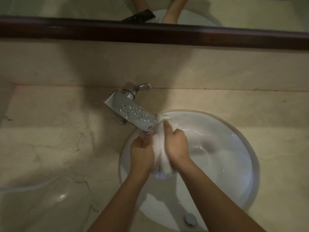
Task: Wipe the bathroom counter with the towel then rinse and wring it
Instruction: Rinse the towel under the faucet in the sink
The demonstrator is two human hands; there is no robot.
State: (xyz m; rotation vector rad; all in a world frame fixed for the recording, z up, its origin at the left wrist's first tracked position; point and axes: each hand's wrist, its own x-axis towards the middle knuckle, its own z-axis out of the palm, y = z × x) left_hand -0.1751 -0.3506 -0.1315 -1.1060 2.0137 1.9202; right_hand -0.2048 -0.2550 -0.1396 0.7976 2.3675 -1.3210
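Where the white towel [158,149] is bunched up, just under the end of the tap [132,113], it is squeezed between two hands. The grip of the left hand [142,154] is clamped on its left side, and that of the right hand [177,148] on its right side. All is held over the round white sink [234,156], set in the beige worktop [50,131].

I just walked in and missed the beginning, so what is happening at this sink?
A person holds a bunched white towel over the sink, right below the faucet spout. The left hand grips its left side and the right hand grips its right side. The sink looks wet, but I cannot tell whether water is running. It looks like the rinse or wring stage.
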